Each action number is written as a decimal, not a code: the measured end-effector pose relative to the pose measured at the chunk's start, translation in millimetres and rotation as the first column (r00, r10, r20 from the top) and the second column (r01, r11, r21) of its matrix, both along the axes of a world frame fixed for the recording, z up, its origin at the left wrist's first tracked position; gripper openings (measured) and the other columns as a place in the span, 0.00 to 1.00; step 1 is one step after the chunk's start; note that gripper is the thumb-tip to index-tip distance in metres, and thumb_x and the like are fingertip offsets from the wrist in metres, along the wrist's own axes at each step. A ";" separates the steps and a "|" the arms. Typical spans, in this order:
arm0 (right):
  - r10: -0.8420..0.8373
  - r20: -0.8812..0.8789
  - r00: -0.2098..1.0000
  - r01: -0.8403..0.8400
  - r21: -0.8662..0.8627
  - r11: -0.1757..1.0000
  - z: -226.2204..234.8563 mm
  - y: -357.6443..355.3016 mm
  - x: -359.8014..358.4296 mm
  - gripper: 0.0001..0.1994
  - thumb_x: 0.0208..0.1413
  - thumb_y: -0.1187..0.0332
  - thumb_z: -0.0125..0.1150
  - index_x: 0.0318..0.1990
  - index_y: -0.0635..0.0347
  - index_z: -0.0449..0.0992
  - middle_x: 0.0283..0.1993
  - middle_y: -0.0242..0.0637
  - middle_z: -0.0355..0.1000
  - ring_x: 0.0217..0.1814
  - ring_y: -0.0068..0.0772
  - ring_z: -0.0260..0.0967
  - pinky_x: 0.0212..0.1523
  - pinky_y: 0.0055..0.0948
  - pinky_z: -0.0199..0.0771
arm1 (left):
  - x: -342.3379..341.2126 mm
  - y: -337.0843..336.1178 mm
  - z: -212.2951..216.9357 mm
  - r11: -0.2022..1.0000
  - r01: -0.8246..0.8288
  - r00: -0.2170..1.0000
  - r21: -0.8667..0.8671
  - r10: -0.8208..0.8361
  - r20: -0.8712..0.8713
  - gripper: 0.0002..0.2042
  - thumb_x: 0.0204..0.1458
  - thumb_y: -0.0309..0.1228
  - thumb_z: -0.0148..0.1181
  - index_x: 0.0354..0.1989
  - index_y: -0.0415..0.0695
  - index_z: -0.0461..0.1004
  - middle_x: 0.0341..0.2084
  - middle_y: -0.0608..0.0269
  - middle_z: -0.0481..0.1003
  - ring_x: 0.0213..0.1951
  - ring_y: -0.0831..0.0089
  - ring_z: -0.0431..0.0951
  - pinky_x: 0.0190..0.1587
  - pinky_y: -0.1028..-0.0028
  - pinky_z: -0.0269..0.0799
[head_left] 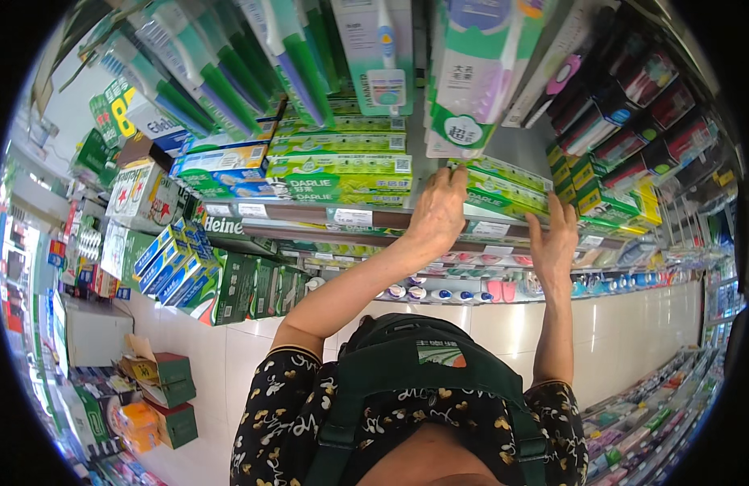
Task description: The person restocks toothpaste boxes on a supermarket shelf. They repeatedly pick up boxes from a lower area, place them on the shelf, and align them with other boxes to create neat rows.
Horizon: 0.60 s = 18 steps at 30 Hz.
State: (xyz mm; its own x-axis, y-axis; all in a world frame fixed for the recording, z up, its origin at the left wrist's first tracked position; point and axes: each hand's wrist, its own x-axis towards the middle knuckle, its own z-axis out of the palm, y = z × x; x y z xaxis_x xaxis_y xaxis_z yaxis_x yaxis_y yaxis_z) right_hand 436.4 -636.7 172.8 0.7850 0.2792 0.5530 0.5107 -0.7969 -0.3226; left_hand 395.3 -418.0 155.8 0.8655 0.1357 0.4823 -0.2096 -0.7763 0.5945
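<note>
Green and yellow toothpaste boxes [504,193] lie stacked on the upper shelf, between my two hands. My left hand [436,212] reaches over the shelf edge, its fingers bent against the left end of the boxes. At their right end, my right hand [556,240] has its thumb at the front and its fingers curled over the corner. Some fingertips are hidden behind the boxes. More green toothpaste boxes [338,166] are piled to the left of my left hand. A packaged toothbrush [478,77] hangs above the boxes between my hands.
Other packaged toothbrushes [289,69] hang along the top. Black-trayed packs [650,105] fill the right side, above more boxes [609,194]. The shelf edge carries price labels [353,217]. Beer cartons [249,287] and blue boxes [178,261] stand at left; a backpack [431,352] hangs on my chest.
</note>
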 end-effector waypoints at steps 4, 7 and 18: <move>0.040 0.265 0.963 -0.110 0.253 0.961 -3.7 -7.4 -9.3 0.23 0.52 0.79 0.66 0.57 0.65 0.72 0.58 0.52 0.66 0.58 0.49 0.66 0.56 0.38 0.68 | -25.4 -9.9 9.9 0.997 0.008 0.952 -0.072 0.015 0.305 0.21 0.51 0.18 0.59 0.55 0.32 0.68 0.42 0.41 0.72 0.42 0.44 0.75 0.44 0.56 0.72; 0.103 0.365 0.925 -0.267 0.434 0.861 -1.9 -14.6 -22.6 0.26 0.53 0.81 0.62 0.61 0.71 0.65 0.61 0.54 0.63 0.63 0.48 0.61 0.59 0.37 0.67 | -64.1 -11.3 29.2 0.999 -0.027 0.898 -0.041 0.042 0.439 0.23 0.47 0.17 0.64 0.56 0.34 0.72 0.45 0.43 0.73 0.44 0.49 0.77 0.46 0.63 0.74; 0.472 0.461 0.751 -0.633 0.299 0.714 14.7 122.0 -62.7 0.25 0.47 0.86 0.61 0.56 0.72 0.68 0.58 0.59 0.68 0.51 0.52 0.69 0.48 0.39 0.69 | -143.6 110.9 47.2 0.863 -0.504 0.755 0.037 0.420 0.504 0.21 0.49 0.13 0.59 0.53 0.35 0.74 0.43 0.47 0.77 0.44 0.54 0.79 0.47 0.64 0.74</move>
State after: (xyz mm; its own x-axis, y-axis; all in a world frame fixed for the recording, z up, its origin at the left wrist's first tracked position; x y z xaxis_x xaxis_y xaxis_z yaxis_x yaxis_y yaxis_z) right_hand 373.7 -514.8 187.4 0.3090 0.2844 0.9075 0.9486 -0.1611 -0.2724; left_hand 251.8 -307.1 203.0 0.3821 0.3443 0.8576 -0.0162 -0.9253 0.3788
